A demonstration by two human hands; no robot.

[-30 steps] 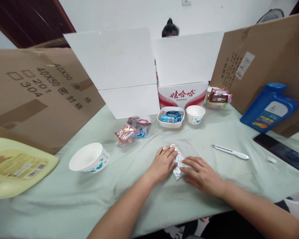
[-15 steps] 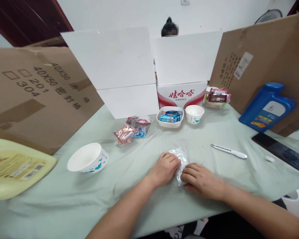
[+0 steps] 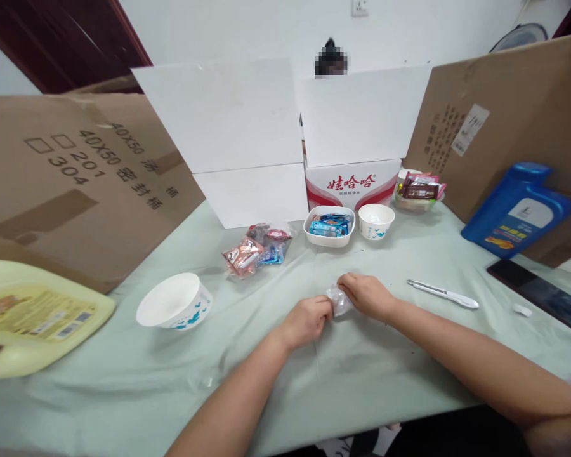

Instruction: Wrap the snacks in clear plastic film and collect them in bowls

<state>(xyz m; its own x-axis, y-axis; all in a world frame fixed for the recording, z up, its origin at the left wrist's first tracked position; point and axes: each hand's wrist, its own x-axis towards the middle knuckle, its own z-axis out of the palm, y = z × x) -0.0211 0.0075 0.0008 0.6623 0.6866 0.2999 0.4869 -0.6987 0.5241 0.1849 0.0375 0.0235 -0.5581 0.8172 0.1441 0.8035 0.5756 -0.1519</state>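
A small crinkled clear plastic bag is bunched up between my hands, just over the green cloth. My left hand is closed on its left edge, fingertips pinched together. From the upper right, my right hand grips the bag's other side with curled fingers. Behind them stands a white dish of blue packets, beside a paper bowl with a blue print. Several wrapped snacks in clear plastic lie to the left of that dish.
At left are another paper bowl and a yellow jug. On the right lie a white-handled tool, a phone and a blue bottle. Cardboard sheets and a white box enclose the table; a person's head shows behind.
The plastic bag has gone from lying spread out to being bunched between my hands. My right hand has moved up and away, from the bag's lower right to its upper right.
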